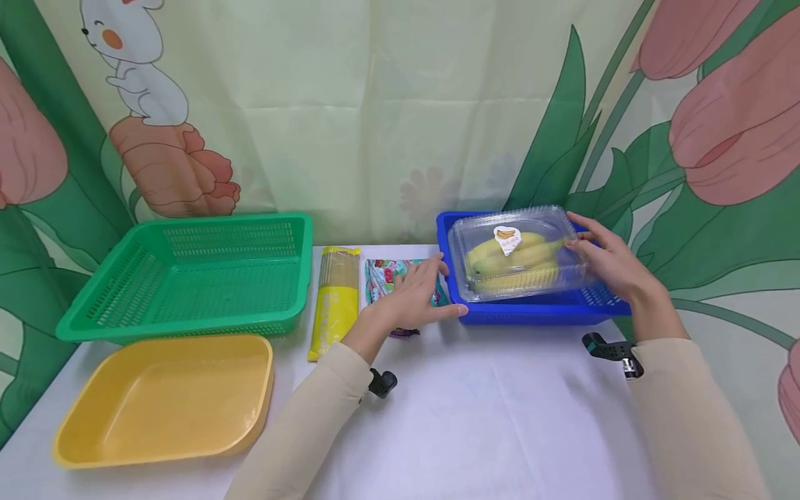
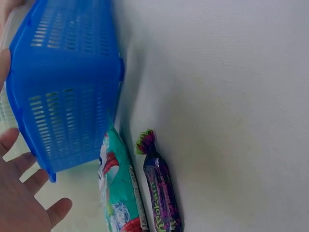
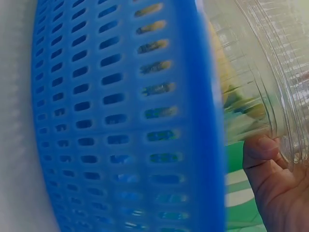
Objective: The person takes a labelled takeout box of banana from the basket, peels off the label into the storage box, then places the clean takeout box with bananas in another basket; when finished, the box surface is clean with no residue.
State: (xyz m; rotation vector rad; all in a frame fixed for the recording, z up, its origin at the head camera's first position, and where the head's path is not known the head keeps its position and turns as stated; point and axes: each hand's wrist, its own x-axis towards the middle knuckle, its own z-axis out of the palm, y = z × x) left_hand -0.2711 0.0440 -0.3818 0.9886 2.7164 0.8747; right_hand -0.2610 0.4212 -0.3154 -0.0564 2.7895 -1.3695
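Note:
A clear plastic clamshell box [image 1: 550,221] with bananas [image 1: 515,260] inside sits tilted over the blue basket [image 1: 531,318]. My right hand [image 1: 615,262] grips the box at its right end; the thumb [image 3: 260,146] presses on the clear plastic in the right wrist view. Spread fingers show on my left hand [image 1: 412,295], which is at the basket's left rim and holds nothing. Below that hand lie a teal printed bag [image 1: 390,272], partly hidden, and a purple-wrapped candy [image 2: 161,188].
A yellow pack of noodles [image 1: 334,305] lies left of the teal bag. Farther left stand a green basket [image 1: 244,278] and, in front of it, a yellow tray [image 1: 181,396]. A printed curtain [image 1: 350,139] hangs behind the white-covered table [image 1: 475,417].

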